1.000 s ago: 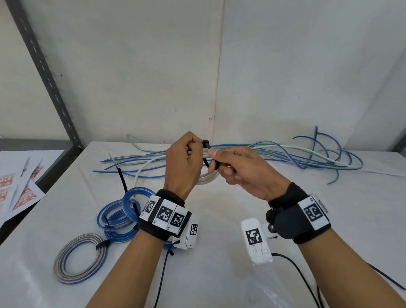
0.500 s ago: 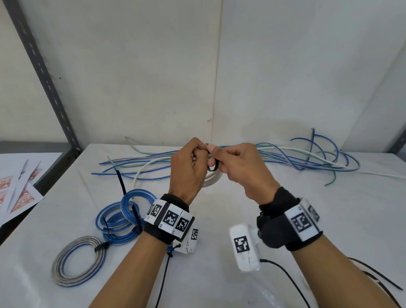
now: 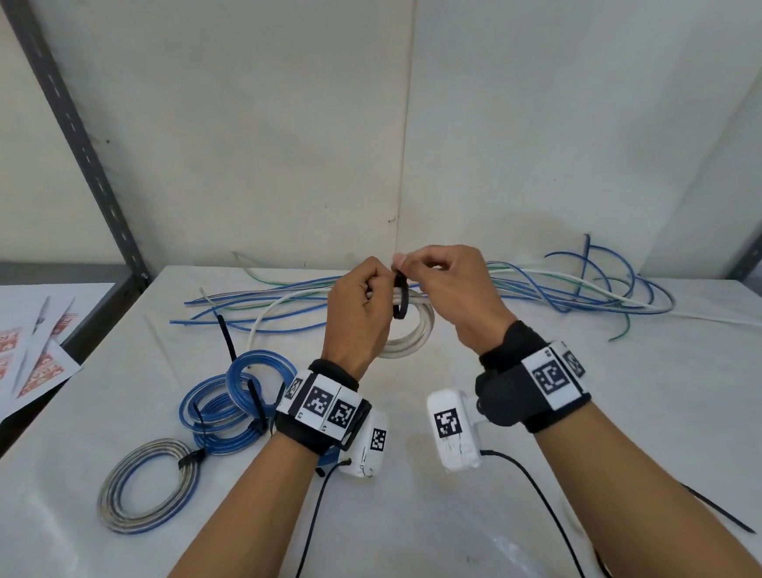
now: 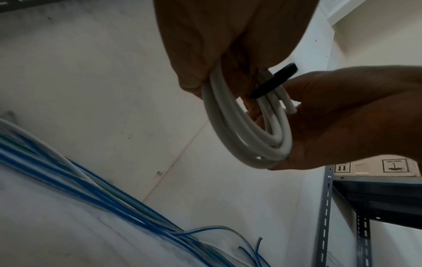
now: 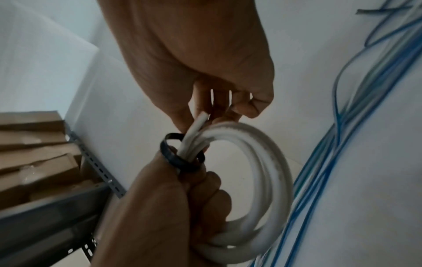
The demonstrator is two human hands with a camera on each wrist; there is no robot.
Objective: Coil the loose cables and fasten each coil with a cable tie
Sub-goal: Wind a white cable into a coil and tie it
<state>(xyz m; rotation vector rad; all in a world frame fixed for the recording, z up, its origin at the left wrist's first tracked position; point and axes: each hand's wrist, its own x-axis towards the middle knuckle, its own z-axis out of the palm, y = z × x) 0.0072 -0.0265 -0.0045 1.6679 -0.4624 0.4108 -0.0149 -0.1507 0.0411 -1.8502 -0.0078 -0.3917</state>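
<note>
A white cable coil (image 3: 412, 334) hangs above the table, gripped at its top by my left hand (image 3: 358, 309). A black cable tie (image 3: 401, 297) is looped round the coil's bundled strands beside my left fingers. My right hand (image 3: 449, 283) pinches the tie's upper end between its fingertips. In the right wrist view the black cable tie (image 5: 180, 158) rings the strands of the white cable coil (image 5: 274, 171) loosely, just above my left hand (image 5: 169, 207). In the left wrist view the white cable coil (image 4: 239, 130) drops from my left hand (image 4: 217, 45), crossed by the cable tie (image 4: 274, 81).
Loose blue, green and white cables (image 3: 552, 289) lie along the table's back. Tied blue coils (image 3: 242, 400) and a grey-blue coil (image 3: 144, 485) rest at the front left. Spare black ties (image 3: 716, 513) lie at the right. Printed papers (image 3: 6, 364) sit left, beyond a shelf upright (image 3: 80, 143).
My right hand has moved up and left against my left hand, its fingertips now at the top of the tie. The tie's loop sits closer round the coil.
</note>
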